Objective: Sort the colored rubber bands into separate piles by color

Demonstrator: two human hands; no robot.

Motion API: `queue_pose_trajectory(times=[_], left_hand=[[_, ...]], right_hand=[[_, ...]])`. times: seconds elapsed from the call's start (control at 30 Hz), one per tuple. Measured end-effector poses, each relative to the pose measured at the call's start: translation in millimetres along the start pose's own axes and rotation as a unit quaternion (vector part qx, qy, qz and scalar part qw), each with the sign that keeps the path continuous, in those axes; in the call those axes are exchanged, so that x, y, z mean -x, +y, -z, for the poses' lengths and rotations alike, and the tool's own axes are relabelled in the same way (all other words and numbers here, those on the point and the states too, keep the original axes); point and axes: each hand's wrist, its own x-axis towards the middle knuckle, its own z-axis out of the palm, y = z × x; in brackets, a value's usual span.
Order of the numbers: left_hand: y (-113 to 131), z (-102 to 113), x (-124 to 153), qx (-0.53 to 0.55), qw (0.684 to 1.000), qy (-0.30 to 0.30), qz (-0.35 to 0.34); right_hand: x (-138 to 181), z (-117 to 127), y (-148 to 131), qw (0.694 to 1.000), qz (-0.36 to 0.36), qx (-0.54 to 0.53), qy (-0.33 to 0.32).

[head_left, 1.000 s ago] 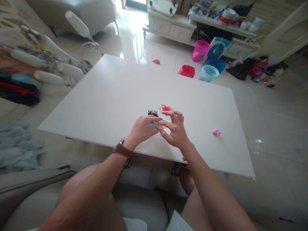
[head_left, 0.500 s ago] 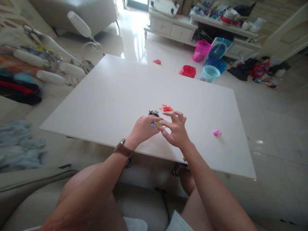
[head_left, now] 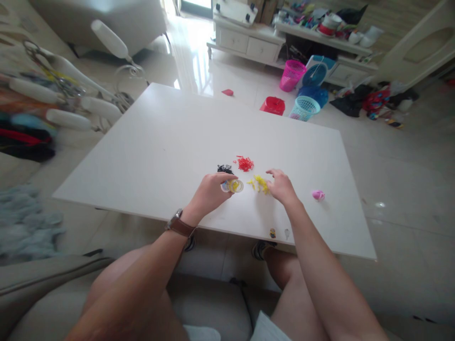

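My left hand [head_left: 212,192] is closed around a small clear jar [head_left: 236,185], tilted with its mouth to the right. Some yellow bits show inside it. My right hand [head_left: 281,184] has its fingers apart at the right edge of a pile of small yellow pieces [head_left: 260,183] on the white table [head_left: 170,142]; whether the fingertips touch the pieces is hard to see. Behind the jar lies a heap of small black pieces [head_left: 224,168], partly hidden by my left hand. A heap of small red pieces [head_left: 245,164] is just beyond the yellow ones.
A pink-purple object [head_left: 318,195] sits towards the table's right side. Near the front edge lie a small yellow-and-blue figure [head_left: 272,233] and a small pale item [head_left: 287,233]. On the floor beyond stand a red bin [head_left: 273,105], a light blue basket [head_left: 304,108] and a pink basket [head_left: 292,75].
My right hand has moved from the jar's mouth to the right, down by the yellow pieces, and its fingers have spread. The left hand still holds the jar in nearly the same place.
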Motion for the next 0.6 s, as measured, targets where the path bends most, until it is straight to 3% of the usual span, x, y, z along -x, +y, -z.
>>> queue_pose_trajectory(times=[0.1, 0.3, 0.6], left_hand=[[3, 2, 0, -0.008, 1.0, -0.002, -0.001], [3, 5, 0, -0.015, 1.0, -0.005, 0.004], [-1, 10, 1, -0.034, 0.999, 0.0, 0.005]], right_hand=[[3, -18, 11, 0.998, 0.006, 0.049, -0.037], [0, -47, -8, 0.996, 0.018, 0.065, -0.055], [-4, -54, -15, 0.995, 0.001, 0.042, -0.089]])
